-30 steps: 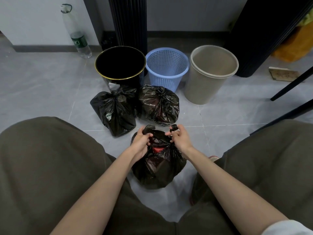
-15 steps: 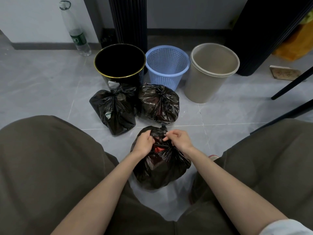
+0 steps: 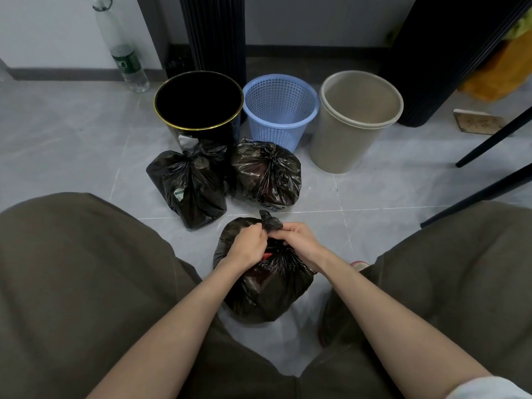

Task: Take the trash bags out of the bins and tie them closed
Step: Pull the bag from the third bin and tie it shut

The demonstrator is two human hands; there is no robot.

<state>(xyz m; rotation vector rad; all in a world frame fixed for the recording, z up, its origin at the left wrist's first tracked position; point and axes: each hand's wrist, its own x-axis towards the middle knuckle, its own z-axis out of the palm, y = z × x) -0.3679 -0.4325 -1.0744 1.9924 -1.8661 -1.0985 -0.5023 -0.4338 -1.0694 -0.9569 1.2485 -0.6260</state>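
A black trash bag sits on the floor between my knees. My left hand and my right hand both grip its gathered neck, where a twisted black tail sticks up between my fingers. Something red shows through the bag's mouth under my hands. Two more black bags lie beyond it, both knotted: one on the left and one on the right. Behind them stand three bins with no bags inside: a black bin with a gold rim, a blue mesh basket and a beige bin.
A clear plastic bottle stands by the wall at the back left. Black ribbed columns rise behind the bins. Black chair legs slant in at the right, beside a small wooden block. My knees fill both lower corners.
My hands have come together at the bag's neck. The two bag ends that were held apart are now bunched into one twisted tail between my fingers.
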